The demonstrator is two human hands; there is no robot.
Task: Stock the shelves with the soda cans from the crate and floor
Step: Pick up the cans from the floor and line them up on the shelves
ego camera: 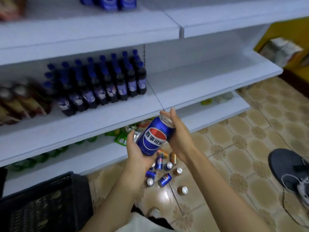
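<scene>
Before the white shelves [107, 118], low over the tiled floor [250, 148]: one blue soda can [154, 136], tilted, silver top up and to the right, held between both hands.

Left hand [136, 150]: palm up beneath the can's base, fingers and thumb curled round its lower half.

Right hand [177, 131]: at the can's upper side and rim, fingers loosely bent against it, two fingertips extended above the top.

Floor, directly under the hands: loose cans [164, 173], about nine, blue and brown or orange, some upright, some lying on their sides, close together.

Bottom left: black slatted crate [45, 203]; contents cannot be told.

Middle shelf, left section: dark bottles [100, 82] with blue caps in rows; right section bare. Blurred packets at far left.

Lowest shelf: green bottles and bright bags, blurred.

Right edge: grey shoe [291, 171] on the tiles.
</scene>
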